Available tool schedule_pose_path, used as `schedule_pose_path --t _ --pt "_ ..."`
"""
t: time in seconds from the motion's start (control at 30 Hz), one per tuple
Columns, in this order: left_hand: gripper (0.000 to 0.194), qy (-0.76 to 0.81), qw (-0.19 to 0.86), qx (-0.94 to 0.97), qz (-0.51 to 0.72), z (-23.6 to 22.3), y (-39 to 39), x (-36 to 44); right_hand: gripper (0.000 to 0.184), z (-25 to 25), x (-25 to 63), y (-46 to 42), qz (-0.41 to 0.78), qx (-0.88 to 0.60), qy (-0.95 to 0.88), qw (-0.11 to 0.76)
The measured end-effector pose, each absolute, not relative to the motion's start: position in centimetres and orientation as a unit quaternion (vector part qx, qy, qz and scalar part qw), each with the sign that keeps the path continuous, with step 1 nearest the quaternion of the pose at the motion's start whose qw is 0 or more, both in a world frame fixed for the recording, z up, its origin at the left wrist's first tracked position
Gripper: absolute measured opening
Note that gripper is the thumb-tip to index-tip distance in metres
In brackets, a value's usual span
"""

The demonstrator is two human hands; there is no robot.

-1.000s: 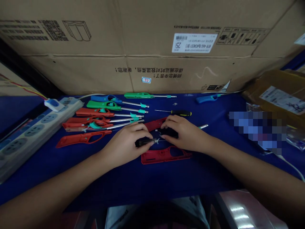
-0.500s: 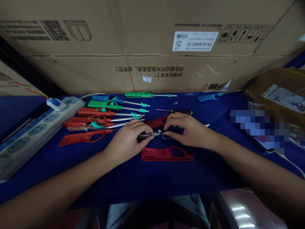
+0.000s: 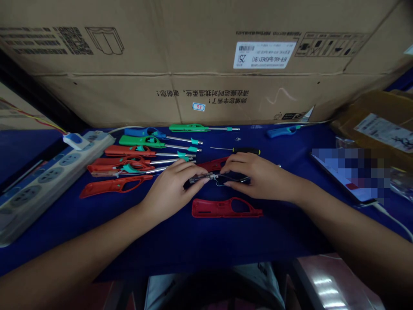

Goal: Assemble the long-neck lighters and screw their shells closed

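My left hand [image 3: 176, 183] is closed, with thumb and fingers pinching a small clear lighter fuel tank [image 3: 197, 177] that has a pale valve at its right end. My right hand [image 3: 254, 174] curls just to the right, thumb and forefinger a little apart around a thin dark tube [image 3: 227, 177] and fine wire from the valve. What its fingertips grip is partly hidden. Behind the hands lies one red lighter shell half [image 3: 211, 165], partly covered. Closer to me, another red shell half [image 3: 222, 208] rests on the blue table, its hollow inside facing up.
Several long-necked lighters, including a green one [image 3: 142, 141], lie at left beside a white power strip [image 3: 48, 176]. A screwdriver [image 3: 247, 151] lies behind my right hand. At right are a blue shell piece [image 3: 283, 131], a phone [image 3: 348, 176] and a cardboard box [image 3: 380, 120].
The fuel tank has turned slightly and risen a little with my left hand. My right thumb and forefinger have parted somewhat, showing more of the dark tube between them.
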State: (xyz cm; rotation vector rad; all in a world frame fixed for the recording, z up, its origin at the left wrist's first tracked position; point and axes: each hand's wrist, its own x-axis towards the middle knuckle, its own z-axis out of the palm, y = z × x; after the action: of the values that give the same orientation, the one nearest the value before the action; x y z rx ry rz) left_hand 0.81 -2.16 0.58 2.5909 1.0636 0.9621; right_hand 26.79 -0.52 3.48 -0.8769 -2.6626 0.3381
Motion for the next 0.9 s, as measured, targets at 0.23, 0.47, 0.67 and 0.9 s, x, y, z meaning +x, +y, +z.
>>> schedule_pose_path --t 0.23,0.47,0.67,0.9 --pt "0.013 0.363 0.097 0.861 0.343 0.4 -2.2 0.8 0.023 4.7 28.8 0.0 0.14 -0.334 -0.931 0.039" --pt "0.013 0.359 0.108 0.861 0.344 0.8 -2.4 0.8 0.01 4.7 28.8 0.2 0.152 -0.334 -0.929 0.05" --pt "0.015 0.318 0.135 0.881 0.325 0.5 -2.5 0.6 0.017 4.6 28.6 0.1 0.134 -0.341 -0.927 0.075" --pt "0.011 0.294 0.188 0.88 0.322 0.4 -3.2 1.3 0.026 3.5 26.0 -1.5 0.206 -0.248 -0.925 0.2"
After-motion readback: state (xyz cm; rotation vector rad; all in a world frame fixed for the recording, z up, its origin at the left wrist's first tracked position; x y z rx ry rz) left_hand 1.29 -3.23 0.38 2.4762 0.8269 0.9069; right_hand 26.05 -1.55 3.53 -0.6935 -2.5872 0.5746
